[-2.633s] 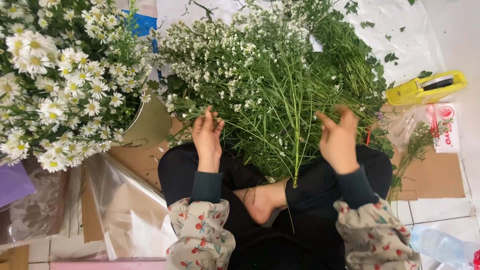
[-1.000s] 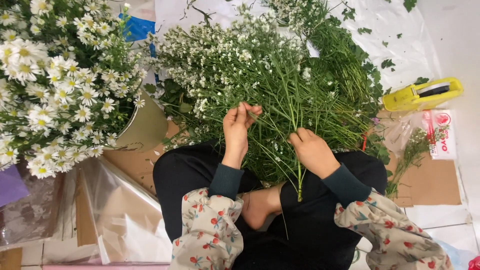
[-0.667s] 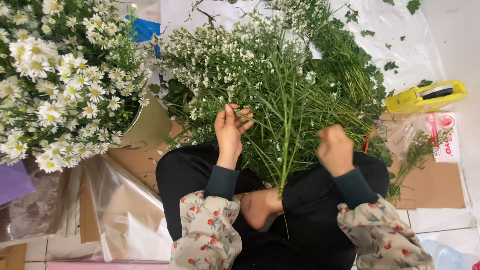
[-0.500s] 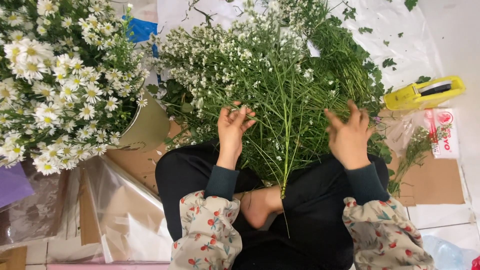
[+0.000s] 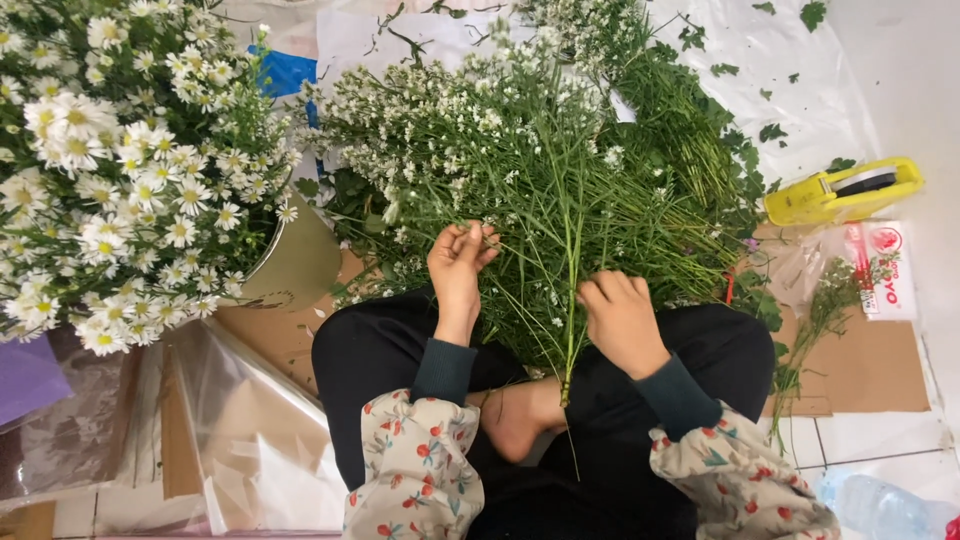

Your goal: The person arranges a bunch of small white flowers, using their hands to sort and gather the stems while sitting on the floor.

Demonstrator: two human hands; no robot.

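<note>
At the far left a purple sheet (image 5: 28,378) is lying on the floor beside clear cellophane sheets (image 5: 235,440) that are spreading over brown cardboard (image 5: 285,335). Above them a big bunch of white daisies (image 5: 110,170) is spilling out of a pale metal bucket (image 5: 300,262), which is standing tilted toward the person's knee. A blue scrap (image 5: 285,72) is peeking out behind the daisies. In the middle a loose heap of thin green stems with tiny white flowers (image 5: 520,150) is fanning out over white paper (image 5: 740,90) and running down into the person's lap, where the cut ends are gathering over black trousers near a bare foot (image 5: 520,420). The left hand (image 5: 458,270) is rising from a dark cuff and a floral sleeve, wrist bent back, fingers curled together and pinching at a few of the flower stems near their heads. The right hand (image 5: 620,320) is lying knuckles up over the lower part of the same bundle, fingers folded down around several stems; how tightly it is closing I cannot tell. Further right, a yellow tape dispenser (image 5: 842,192) is sitting on the white paper, a red-and-white packet (image 5: 885,270) is lying on another piece of cardboard, and a clear plastic bottle (image 5: 880,505) is resting on the pale tiled floor (image 5: 870,445).
</note>
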